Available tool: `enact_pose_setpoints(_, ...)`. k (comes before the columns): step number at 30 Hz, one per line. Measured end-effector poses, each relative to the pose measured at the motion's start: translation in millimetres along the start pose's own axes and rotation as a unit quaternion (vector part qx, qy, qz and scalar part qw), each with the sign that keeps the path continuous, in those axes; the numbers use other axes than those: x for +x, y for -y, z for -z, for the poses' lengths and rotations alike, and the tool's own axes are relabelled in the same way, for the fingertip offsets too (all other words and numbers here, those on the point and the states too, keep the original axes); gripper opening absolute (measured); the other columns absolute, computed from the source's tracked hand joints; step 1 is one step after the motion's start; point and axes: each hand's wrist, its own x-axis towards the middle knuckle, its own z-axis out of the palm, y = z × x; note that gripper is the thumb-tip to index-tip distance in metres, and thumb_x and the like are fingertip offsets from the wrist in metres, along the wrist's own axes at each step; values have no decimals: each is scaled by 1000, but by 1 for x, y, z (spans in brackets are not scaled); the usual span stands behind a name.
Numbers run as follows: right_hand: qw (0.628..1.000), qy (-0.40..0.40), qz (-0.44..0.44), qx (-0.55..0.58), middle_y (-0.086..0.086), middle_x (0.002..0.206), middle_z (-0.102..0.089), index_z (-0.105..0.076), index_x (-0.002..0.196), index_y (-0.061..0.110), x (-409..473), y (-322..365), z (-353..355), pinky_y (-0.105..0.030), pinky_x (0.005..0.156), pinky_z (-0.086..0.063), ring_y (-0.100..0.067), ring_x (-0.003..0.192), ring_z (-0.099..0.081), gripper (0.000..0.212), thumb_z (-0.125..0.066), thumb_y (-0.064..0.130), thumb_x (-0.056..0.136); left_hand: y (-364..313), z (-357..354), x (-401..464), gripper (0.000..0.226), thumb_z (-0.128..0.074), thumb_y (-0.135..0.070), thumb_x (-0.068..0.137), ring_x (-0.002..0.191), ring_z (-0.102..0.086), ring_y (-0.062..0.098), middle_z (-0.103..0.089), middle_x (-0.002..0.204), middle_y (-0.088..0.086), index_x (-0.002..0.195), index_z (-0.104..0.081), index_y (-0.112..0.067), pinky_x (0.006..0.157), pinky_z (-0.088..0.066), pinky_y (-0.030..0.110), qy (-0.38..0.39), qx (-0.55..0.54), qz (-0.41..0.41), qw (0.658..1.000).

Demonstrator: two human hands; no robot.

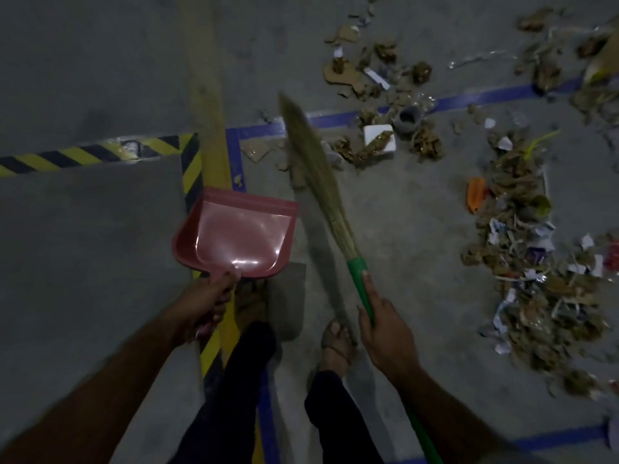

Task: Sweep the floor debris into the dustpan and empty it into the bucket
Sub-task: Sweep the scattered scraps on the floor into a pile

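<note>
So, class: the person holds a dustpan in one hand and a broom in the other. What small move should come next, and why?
Probably lower the dustpan to the floor, mouth toward the debris. The left hand holds it raised and it looks empty, while the right hand grips the broom, whose bristles already reach the nearest scraps. No bucket is in view.

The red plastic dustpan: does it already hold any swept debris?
No. The red plastic dustpan, held by the left hand, shows a bare, shiny inside.
</note>
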Motion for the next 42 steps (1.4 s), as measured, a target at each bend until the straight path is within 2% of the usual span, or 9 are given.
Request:
enact_pose_setpoints(6, 991, 95, 62, -73, -3, 92, -47, 7, 151, 56, 85, 74, -29, -31, 63, -41, -23, 75, -51, 69, -41, 41, 103, 7, 80, 17, 28, -58, -27, 100, 39, -22, 4, -29, 54, -6, 76, -44, -21, 35, -21, 15, -30, -32, 30, 999)
enact_pose_setpoints(12, 958, 221, 62, -171, -16, 111, -53, 2, 154, 50, 140, 141, -66, -39, 74, -45, -37, 92, -60, 67, -41, 37, 104, -5, 138, 21, 33, -60, -31, 99, 40, -24, 6, -30, 56, -3, 75, -41, -20, 38, -22, 16, -41, -14, 67, 997)
enact_pose_setpoints(19, 936, 250, 50, -242, -17, 114, -54, -2, 156, 47, 170, 141, -82, -37, 71, -45, -38, 93, -61, 66, -40, 35, 103, -48, 148, 57, 30, -63, -32, 98, 41, -26, 7, -33, 56, -4, 78, -44, -19, 39, -24, 17, -6, 6, 50, 999)
enact_pose_setpoints(23, 970, 196, -61, -132, -20, 131, -51, 4, 152, 52, 167, 101, -78, -45, 85, -53, -39, 108, -58, 67, -33, 47, 97, -68, 120, 80, 32, -64, -35, 96, 41, -27, 9, -34, 55, -3, 77, -44, -18, 42, -23, 18, 29, 30, 36, 998)
enact_pose_setpoints(25, 978, 136, -143, -63, -20, 121, -60, 0, 156, 44, 163, 80, -67, -39, 73, -52, -33, 92, -62, 69, -37, 48, 98, -79, 100, 89, 32, -61, -32, 99, 43, -26, 9, -33, 55, -3, 76, -43, -19, 41, -23, 19, 41, 56, 29, 997)
enact_pose_setpoints(28, 971, 79, -227, -18, -19, 91, -63, 2, 159, 30, 169, 46, -34, -33, 62, -46, -29, 71, -57, 70, -40, 39, 104, -93, 72, 104, 31, -60, -32, 100, 42, -26, 8, -34, 54, -5, 77, -43, -20, 39, -24, 18, 51, 66, 30, 996)
enact_pose_setpoints(34, 932, -41, -359, 34, -24, 100, -66, -6, 159, 35, 200, -49, 47, -46, 76, -56, -40, 83, -65, 71, -47, 35, 101, -120, 18, 132, 30, -60, -29, 100, 38, -26, 6, -34, 51, -7, 76, -42, -22, 34, -25, 20, 55, 59, 35, 996)
enact_pose_setpoints(38, 910, -97, -397, 65, -24, 93, -66, -4, 158, 37, 190, -80, 86, -50, 73, -58, -39, 74, -64, 72, -47, 39, 100, -137, -16, 135, 35, -59, -30, 100, 38, -26, 7, -31, 49, -8, 72, -39, -21, 37, -25, 20, 64, 67, 20, 995)
enact_pose_setpoints(42, 927, -144, -337, 75, -20, 83, -64, -5, 157, 41, 135, -59, 89, -45, 65, -56, -35, 68, -62, 66, -43, 38, 104, -154, -38, 125, 36, -61, -31, 99, 38, -26, 7, -31, 50, -7, 71, -40, -22, 38, -25, 20, 57, 63, 16, 996)
